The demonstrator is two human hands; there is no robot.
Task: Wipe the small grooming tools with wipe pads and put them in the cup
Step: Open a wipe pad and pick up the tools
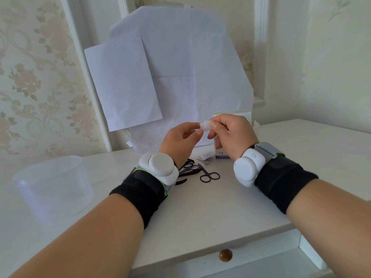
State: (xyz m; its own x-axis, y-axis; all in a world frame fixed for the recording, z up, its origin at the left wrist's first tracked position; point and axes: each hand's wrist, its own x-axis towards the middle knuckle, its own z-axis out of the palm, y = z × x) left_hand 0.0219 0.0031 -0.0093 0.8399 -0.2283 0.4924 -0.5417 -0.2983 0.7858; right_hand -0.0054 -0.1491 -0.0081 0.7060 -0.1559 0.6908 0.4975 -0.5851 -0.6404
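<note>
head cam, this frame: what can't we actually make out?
- Black metal grooming tools: the left wrist covers part of the pile, so no count.
- White wipe-pad box with purple strip: mostly behind the right hand; print too small.
- Small white wipe pad: pinched between right hand and left hand; folded or open unclear.
- Clear plastic cup: contents unclear.

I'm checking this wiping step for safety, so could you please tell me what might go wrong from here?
1. Both hands, left hand and right hand, pinch the small wipe pad in mid-air; it could slip and fall.
2. The black scissors lie partly hidden behind the left wrist, so a blind reach may meet a point.
3. The clear cup stands far to the left, so carried tools could drop.
</note>
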